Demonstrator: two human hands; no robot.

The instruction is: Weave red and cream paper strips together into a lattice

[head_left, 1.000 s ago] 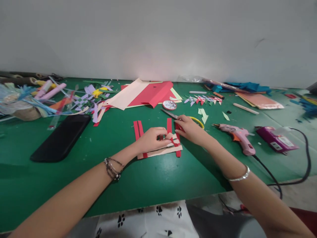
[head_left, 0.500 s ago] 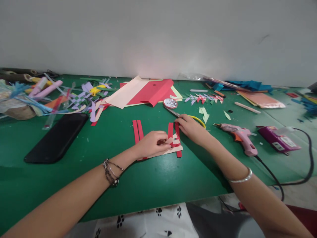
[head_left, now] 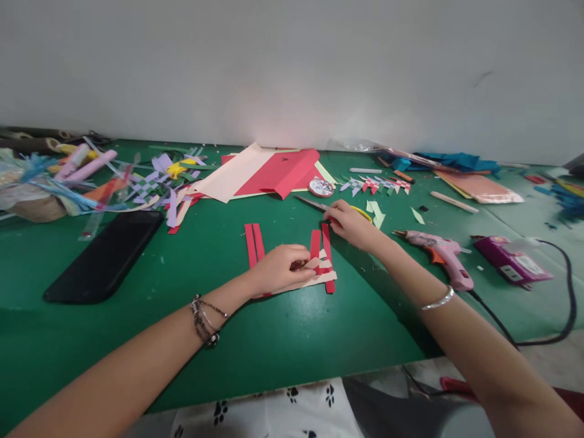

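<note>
My left hand (head_left: 281, 267), fingers curled in a pinch, holds the near part of a loosely woven set of red and pale peach paper strips. Two red strips (head_left: 254, 240) stick out beyond that hand on the left, and another red strip (head_left: 325, 246) lies at the right end across a peach strip (head_left: 326, 277). My right hand (head_left: 347, 222) is closed over the middle of scissors (head_left: 312, 203), blades pointing left and a yellow handle loop partly showing behind the hand. Its fingertips are close to the top of the right red strip.
A black phone (head_left: 107, 255) lies at left, beside paper scraps. Red and peach sheets (head_left: 278, 173) and a round tin (head_left: 321, 187) are at the back. On the right are a pink glue gun (head_left: 440, 249) and a corded purple power strip (head_left: 513, 261).
My right hand has shifted slightly up, and the scissors have moved left and away from me with it. The round tin sits a little farther right. My left hand stays on the strips.
</note>
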